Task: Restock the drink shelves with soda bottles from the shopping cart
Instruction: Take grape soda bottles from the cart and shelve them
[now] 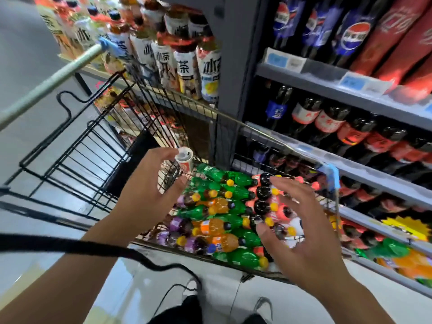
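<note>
A wire shopping cart (149,104) stands before the drink shelves, its basket full of small soda bottles (217,206) lying on their sides: green, orange, purple and dark cola ones with yellow caps. My left hand (145,190) hovers over the cart's left side, fingers spread and relaxed, holding nothing. Spread open as well, my right hand (301,232) hangs just above the dark and red-labelled bottles at the right. The drink shelves (327,90) at right hold large cola bottles in rows.
A white-capped container (184,160) stands at the cart's far side by my left fingertips. Tea bottles (187,64) fill shelves at the upper left. The cart handle (46,87) runs across the left. A black cord (117,251) hangs in front of me above my shoes.
</note>
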